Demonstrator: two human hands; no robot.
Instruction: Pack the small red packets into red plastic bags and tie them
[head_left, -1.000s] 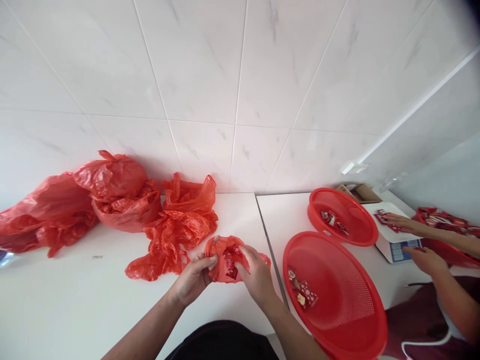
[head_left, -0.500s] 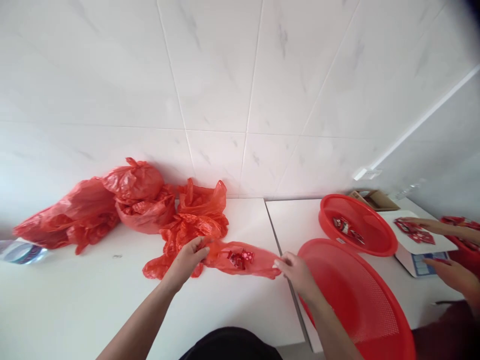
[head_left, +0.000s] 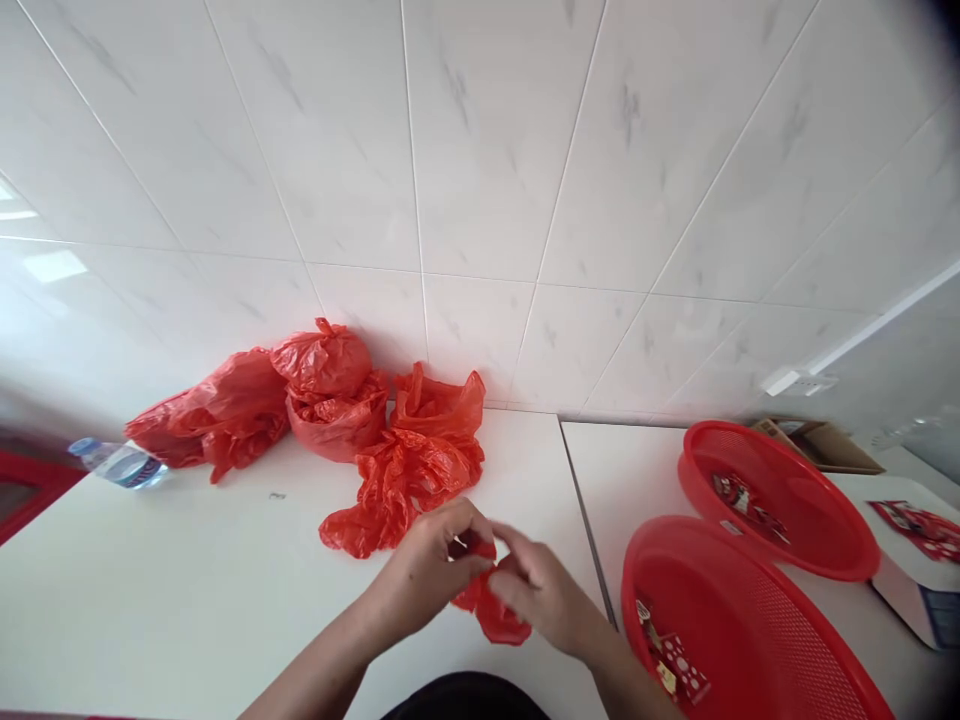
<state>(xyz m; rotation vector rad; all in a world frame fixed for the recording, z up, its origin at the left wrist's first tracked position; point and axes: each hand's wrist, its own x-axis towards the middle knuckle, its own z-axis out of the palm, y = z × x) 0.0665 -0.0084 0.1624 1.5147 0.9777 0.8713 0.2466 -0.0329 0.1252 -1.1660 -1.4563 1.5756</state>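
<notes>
My left hand (head_left: 427,565) is closed, thumb against fingers, on the top of a small red plastic bag (head_left: 504,618) above the white table. Beside it, my right hand (head_left: 555,600) has its fingers bent around the other side of the bag, touching it. The bag is bunched up and hangs below the fingers; its contents are hidden. Just behind my hands lies a heap of crumpled red plastic bags (head_left: 420,465). Right of my right forearm stands a large red basket (head_left: 750,600) with several small wrapped packets (head_left: 675,665) in it.
Full red bags (head_left: 330,390) and a water bottle (head_left: 124,463) stand at the back left. A second red basket (head_left: 810,500) holds packets. Behind it are a cardboard box (head_left: 825,445) and a white scale (head_left: 900,590) bearing red packets. A seam divides the tables.
The bag was stretched flat between my hands with packets showing through; now it is bunched up and my hands have come together. The view has turned right, and the co-worker's hands are out of sight.
</notes>
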